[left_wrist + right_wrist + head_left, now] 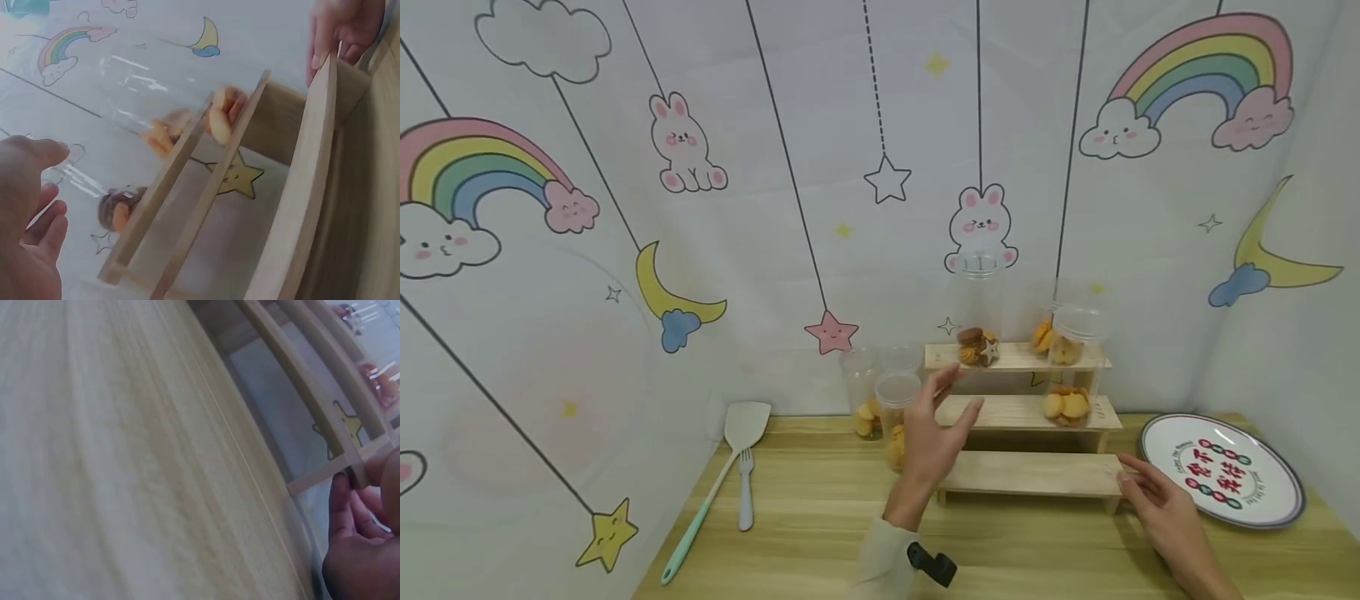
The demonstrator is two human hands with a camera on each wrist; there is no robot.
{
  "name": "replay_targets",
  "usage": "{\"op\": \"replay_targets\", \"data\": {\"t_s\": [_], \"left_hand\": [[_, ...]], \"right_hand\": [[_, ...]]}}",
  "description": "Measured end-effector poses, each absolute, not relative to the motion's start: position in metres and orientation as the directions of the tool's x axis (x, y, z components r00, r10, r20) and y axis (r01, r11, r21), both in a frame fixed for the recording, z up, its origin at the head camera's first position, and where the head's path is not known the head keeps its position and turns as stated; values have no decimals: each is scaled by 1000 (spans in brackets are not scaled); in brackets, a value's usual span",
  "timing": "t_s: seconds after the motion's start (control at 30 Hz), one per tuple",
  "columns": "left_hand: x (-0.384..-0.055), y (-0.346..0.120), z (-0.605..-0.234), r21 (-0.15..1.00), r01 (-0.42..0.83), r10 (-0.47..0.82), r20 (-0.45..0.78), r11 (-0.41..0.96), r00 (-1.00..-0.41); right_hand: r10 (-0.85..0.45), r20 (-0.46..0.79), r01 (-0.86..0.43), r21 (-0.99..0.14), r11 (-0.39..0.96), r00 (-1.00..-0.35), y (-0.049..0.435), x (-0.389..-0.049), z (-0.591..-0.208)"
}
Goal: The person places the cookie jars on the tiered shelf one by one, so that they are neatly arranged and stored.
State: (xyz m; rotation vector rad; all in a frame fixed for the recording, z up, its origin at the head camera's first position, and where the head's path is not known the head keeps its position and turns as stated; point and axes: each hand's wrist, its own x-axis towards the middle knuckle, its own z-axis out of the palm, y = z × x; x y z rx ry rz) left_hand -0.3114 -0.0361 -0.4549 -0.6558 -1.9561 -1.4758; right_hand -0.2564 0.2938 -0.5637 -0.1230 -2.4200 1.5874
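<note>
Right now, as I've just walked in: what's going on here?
A person is at a stepped wooden rack. Their right hand grips the right end of its lowest step; their left hand is raised in front of the rack, holding nothing. Clear jars of cookies stand on the two upper steps, with more on the table to the left.

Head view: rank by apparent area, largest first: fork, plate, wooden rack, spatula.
1. Wooden rack, all three tiers together
2. Plate
3. Spatula, long but thin
4. Fork
</note>
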Motion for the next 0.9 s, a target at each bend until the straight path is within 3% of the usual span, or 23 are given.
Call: {"op": "replay_targets", "data": {"t_s": [0.23, 0.33, 0.5, 0.73, 0.9], "left_hand": [[-316, -95, -448, 565, 737, -118, 816, 370, -566], [-320, -116, -458, 557, 727, -166, 825, 401, -540], [-325, -137, -477, 625, 682, -212, 776, 380, -594], [-327, -141, -499, 774, 542, -173, 613, 327, -771], [-330, -140, -517, 830, 453, -140, 516, 325, -845]], "right_hand": [[196, 156, -68, -917, 393, -968, 296, -258, -565], [201, 145, -57, -920, 388, -969, 296, -257, -566], [205, 143, -53, -918, 393, -968, 297, -257, -566], [195, 108, -21, -915, 402, -975, 298, -258, -565], [194, 84, 4, -910, 414, -977, 298, -258, -564]]}}
